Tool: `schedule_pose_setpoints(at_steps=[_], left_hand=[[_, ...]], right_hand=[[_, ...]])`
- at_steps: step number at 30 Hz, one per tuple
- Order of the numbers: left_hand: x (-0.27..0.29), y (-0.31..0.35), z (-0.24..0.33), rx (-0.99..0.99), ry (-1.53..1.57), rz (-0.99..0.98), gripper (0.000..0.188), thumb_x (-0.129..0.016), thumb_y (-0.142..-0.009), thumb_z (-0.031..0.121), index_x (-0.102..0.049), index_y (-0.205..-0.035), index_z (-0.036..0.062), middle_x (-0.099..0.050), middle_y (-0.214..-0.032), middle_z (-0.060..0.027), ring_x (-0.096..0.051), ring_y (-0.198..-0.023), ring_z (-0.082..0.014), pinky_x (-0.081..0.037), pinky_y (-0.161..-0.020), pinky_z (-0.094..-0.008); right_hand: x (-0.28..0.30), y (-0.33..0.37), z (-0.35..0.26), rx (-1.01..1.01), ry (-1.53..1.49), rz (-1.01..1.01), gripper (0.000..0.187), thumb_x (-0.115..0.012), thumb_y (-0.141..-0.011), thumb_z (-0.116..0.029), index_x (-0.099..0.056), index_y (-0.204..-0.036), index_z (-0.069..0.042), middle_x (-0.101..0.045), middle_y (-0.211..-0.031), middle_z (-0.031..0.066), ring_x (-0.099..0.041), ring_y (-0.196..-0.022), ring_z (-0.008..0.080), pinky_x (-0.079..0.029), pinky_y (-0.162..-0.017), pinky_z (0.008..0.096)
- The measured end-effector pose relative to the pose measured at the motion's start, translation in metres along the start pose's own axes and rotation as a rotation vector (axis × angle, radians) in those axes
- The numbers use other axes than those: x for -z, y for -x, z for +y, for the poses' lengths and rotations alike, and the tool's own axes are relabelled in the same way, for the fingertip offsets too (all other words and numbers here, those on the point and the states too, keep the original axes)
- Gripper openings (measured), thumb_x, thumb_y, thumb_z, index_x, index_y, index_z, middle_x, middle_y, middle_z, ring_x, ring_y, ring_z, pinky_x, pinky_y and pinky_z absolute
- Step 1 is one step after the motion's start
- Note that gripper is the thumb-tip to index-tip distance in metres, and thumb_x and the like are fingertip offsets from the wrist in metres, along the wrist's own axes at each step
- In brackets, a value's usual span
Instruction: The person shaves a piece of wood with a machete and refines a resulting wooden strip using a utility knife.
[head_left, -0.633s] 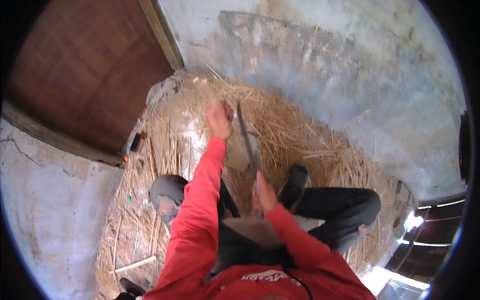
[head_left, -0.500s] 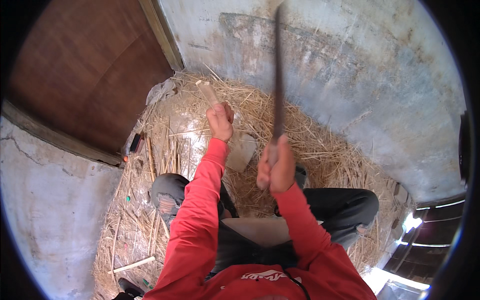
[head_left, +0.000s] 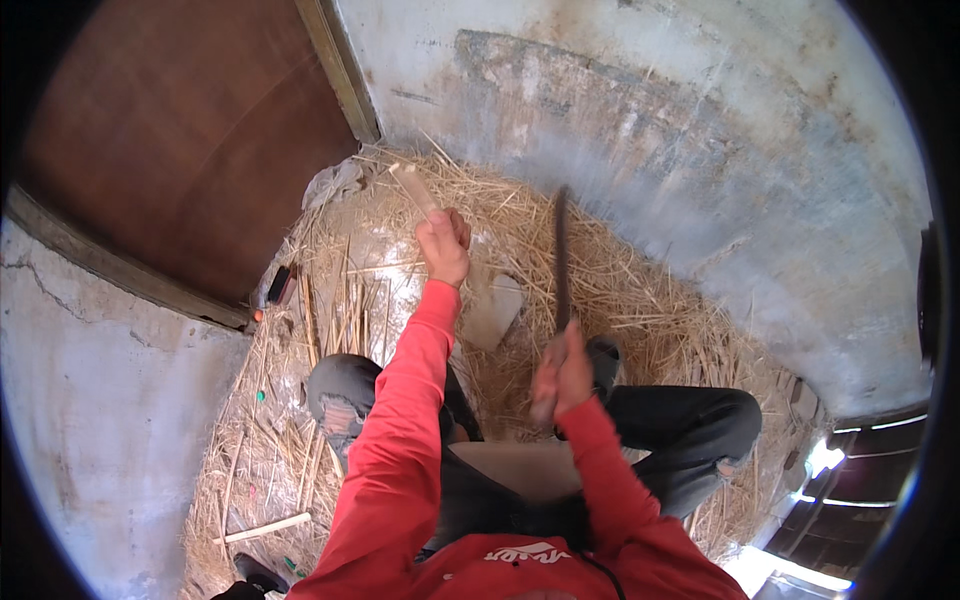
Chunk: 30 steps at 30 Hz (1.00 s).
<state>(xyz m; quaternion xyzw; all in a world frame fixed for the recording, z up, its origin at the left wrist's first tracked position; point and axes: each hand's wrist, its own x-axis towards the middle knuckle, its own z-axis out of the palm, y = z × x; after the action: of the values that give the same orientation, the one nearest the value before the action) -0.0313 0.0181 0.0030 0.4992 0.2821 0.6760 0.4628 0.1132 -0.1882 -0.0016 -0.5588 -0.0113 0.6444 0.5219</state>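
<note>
1. Landmark on my feed: the pale, flat, angular block [head_left: 495,312], stone or wood, can't tell, lying on the floor.
2. Left hand [head_left: 443,245], beyond the block and to its left: fingers clenched round the near end of a pale tan, flat, woody strip [head_left: 414,189]. Far end sticks out past the fist, tip uneven.
3. Right hand [head_left: 565,375], nearer than the block and to its right, blurred: fingers wrapped on the grip of a long, narrow, dark metal blade [head_left: 562,250], which points away along the block's right side, apart from the strip.
4. Handling, my judgement: strip light, stiff, dry, probably splits along the grain, edges may splinter. I'd hold it low, at the near end, fingers clear of the tip. Blade looks heavier, rigid; grip only.
5. Textures: brittle yellow straw [head_left: 640,290] all round the block; rough, blotchy grey-white plaster wall [head_left: 650,130] beyond it; smooth reddish-brown panel [head_left: 190,130] far to its left; matte tan flat piece [head_left: 520,465] across the lap, nearer than the block.
</note>
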Motion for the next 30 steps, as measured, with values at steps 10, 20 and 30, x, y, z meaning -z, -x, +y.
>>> schedule_pose_setpoints(at_steps=[10,20,30], left_hand=[[-0.01,0.0,0.008,0.019,-0.023,-0.001,0.069,-0.036,-0.097,0.069,-0.03,-0.058,0.0118,-0.027,-0.052,0.0027,-0.027,-0.043,-0.0092,-0.019,-0.042,-0.0272],[-0.004,0.0,0.002,-0.027,-0.023,-0.009,0.066,-0.039,-0.101,0.061,-0.031,-0.058,0.0109,-0.029,-0.053,0.0023,-0.029,-0.044,-0.009,-0.02,-0.042,-0.0274],[0.01,-0.008,0.001,0.008,0.031,0.028,0.068,-0.038,-0.098,0.067,-0.029,-0.058,0.0122,-0.028,-0.053,0.0024,-0.028,-0.044,-0.0094,-0.02,-0.042,-0.0272]], right_hand=[[0.002,-0.019,0.07,0.366,-0.007,-0.307,0.067,-0.035,-0.091,-0.078,-0.043,-0.073,-0.013,-0.037,-0.05,0.0005,-0.036,-0.04,0.0141,-0.032,-0.038,0.0302],[-0.063,0.044,-0.093,0.583,-0.091,-0.466,0.071,-0.03,-0.092,-0.078,-0.046,-0.076,-0.01,-0.042,-0.055,0.0039,-0.039,-0.041,0.017,-0.037,-0.042,0.0346],[0.051,-0.062,0.117,-0.278,0.007,0.126,0.059,-0.042,-0.094,-0.068,-0.045,-0.076,-0.012,-0.038,-0.052,0.0013,-0.04,-0.039,0.0187,-0.035,-0.038,0.0348]])
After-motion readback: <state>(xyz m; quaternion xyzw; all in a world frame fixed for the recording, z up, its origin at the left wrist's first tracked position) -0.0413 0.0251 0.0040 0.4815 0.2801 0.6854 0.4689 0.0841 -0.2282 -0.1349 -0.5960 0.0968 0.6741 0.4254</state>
